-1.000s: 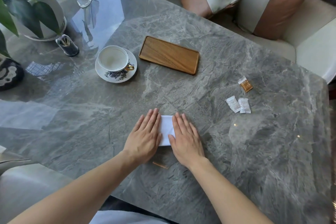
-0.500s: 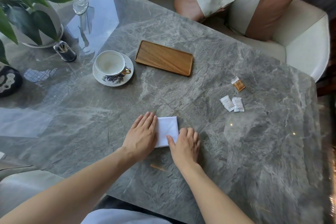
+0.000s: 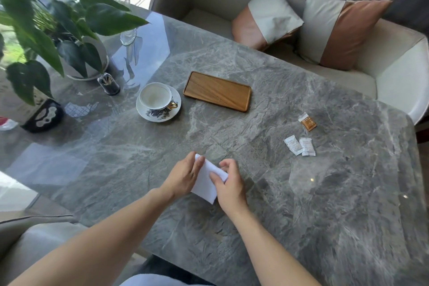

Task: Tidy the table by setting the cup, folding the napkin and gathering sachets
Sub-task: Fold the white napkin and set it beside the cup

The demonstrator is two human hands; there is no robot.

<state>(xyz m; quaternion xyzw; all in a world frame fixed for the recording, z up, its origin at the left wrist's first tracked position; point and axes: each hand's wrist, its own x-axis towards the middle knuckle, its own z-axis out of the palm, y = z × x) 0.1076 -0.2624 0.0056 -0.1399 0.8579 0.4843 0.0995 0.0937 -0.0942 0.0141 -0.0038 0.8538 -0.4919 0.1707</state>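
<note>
A folded white napkin [image 3: 207,181] is lifted off the grey marble table [image 3: 325,193] near its front edge. My left hand [image 3: 185,175] grips its left side and my right hand [image 3: 229,183] pinches its right corner. A white cup [image 3: 155,98] stands upright on a patterned saucer [image 3: 160,114] at the left middle. Right of the cup lies a wooden tray [image 3: 217,91] with nothing on it. Two white sachets [image 3: 299,145] lie side by side at the right, with a brown sachet [image 3: 307,121] just behind them.
A potted plant [image 3: 86,62] and a small dark jar [image 3: 108,84] stand at the far left, with a black-and-white vase [image 3: 44,117] closer in. A glass [image 3: 128,36] stands behind them. A sofa with cushions [image 3: 336,30] runs along the table's far side.
Both hands lay flat on the napkin, pressing it to the table. Now they have closed on it and raised it, tilted. The camera has tipped upward.
</note>
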